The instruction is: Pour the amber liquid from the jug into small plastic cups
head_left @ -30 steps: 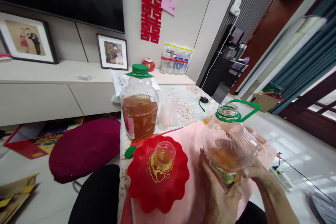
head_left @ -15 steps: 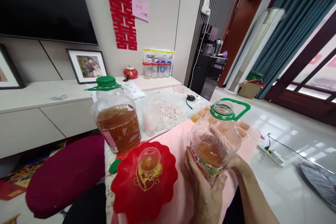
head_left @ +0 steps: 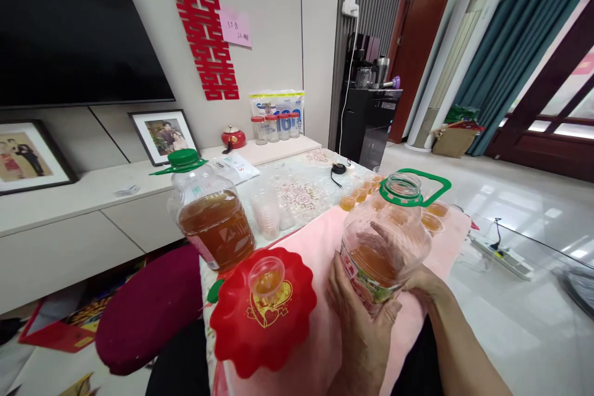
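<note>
Both my hands hold an uncapped clear plastic jug (head_left: 387,235) with a green neck ring and handle, a little amber liquid in its bottom, upright above a pink cloth (head_left: 320,241). My left hand (head_left: 359,318) grips its near side from below. My right hand (head_left: 420,281) wraps its far side, fingers showing through the plastic. A small clear cup (head_left: 266,275) with amber liquid stands on a red scalloped plate (head_left: 262,328) to the left. Behind the plate stands a second, capped jug (head_left: 211,216), half full of amber liquid. A green cap (head_left: 215,291) lies beside the plate.
Several filled small cups (head_left: 357,197) sit behind the held jug, with a stack of empty cups (head_left: 266,210) mid-table. A maroon cushion (head_left: 148,309) lies on the floor at left. A cabinet (head_left: 69,223) with framed photos runs along the wall. A power strip (head_left: 503,257) lies on the floor at right.
The view has swung right and back a little. Both hands kept their hold on the open jug, which stayed upright at about the same spot over the pink cloth.
</note>
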Action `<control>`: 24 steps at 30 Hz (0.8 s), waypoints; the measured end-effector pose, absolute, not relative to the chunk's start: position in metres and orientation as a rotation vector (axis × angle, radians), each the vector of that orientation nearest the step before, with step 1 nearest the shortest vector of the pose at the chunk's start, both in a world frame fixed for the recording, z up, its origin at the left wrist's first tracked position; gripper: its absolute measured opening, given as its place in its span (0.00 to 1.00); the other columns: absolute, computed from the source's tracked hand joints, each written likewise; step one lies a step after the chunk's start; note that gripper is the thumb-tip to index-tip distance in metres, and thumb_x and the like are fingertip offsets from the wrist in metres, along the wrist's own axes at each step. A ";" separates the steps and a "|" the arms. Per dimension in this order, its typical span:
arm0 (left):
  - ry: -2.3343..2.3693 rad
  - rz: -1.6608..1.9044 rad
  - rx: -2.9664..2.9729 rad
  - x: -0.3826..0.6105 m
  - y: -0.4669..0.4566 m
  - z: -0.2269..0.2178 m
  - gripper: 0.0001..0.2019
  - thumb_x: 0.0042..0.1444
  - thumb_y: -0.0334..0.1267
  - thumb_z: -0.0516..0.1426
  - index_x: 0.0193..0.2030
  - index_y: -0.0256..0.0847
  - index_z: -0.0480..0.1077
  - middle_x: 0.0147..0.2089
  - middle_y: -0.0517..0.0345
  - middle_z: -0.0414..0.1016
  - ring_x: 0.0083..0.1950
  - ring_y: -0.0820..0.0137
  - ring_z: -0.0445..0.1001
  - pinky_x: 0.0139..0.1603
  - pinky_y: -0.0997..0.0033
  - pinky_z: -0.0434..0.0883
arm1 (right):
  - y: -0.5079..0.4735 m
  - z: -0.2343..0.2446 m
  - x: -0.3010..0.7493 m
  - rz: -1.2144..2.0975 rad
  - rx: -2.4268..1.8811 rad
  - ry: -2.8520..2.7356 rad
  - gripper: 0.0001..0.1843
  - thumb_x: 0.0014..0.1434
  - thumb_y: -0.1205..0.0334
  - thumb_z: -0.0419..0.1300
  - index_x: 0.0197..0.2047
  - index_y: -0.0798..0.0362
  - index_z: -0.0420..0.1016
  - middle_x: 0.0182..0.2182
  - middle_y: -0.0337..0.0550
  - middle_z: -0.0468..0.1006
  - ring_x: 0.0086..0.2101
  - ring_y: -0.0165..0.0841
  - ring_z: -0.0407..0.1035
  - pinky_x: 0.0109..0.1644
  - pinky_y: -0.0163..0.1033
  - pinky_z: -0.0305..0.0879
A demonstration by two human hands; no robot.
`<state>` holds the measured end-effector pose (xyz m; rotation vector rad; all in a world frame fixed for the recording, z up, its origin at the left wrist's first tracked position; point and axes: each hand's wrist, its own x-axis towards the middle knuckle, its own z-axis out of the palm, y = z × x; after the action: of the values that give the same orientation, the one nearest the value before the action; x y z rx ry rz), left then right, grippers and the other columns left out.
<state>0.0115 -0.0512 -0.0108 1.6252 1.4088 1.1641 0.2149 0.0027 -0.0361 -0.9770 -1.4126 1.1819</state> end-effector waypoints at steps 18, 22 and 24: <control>1.370 1.247 1.730 -0.059 -0.070 0.012 0.42 0.59 0.38 0.63 0.76 0.48 0.47 0.79 0.47 0.49 0.80 0.60 0.54 0.77 0.55 0.65 | -0.035 -0.025 0.212 1.069 -1.031 -1.166 0.50 0.44 0.37 0.74 0.68 0.41 0.70 0.70 0.50 0.69 0.71 0.57 0.57 0.72 0.66 0.56; 1.603 1.422 1.732 -0.104 -0.053 0.027 0.37 0.59 0.47 0.63 0.73 0.46 0.55 0.76 0.46 0.56 0.78 0.56 0.57 0.74 0.51 0.69 | -0.065 -0.025 0.216 0.809 -1.034 -0.949 0.30 0.57 0.43 0.65 0.63 0.35 0.74 0.64 0.41 0.77 0.68 0.51 0.63 0.72 0.65 0.59; 1.738 1.342 1.639 -0.123 -0.042 0.031 0.41 0.57 0.46 0.64 0.74 0.44 0.54 0.76 0.44 0.54 0.78 0.54 0.56 0.75 0.48 0.67 | -0.085 -0.022 0.209 0.685 -1.045 -0.844 0.22 0.62 0.48 0.60 0.59 0.33 0.77 0.56 0.40 0.81 0.64 0.49 0.68 0.73 0.64 0.58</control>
<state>-0.1228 -0.0418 0.0307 1.6386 1.7379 1.3419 0.2088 -0.0854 -0.0219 -1.0450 -0.8439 0.6852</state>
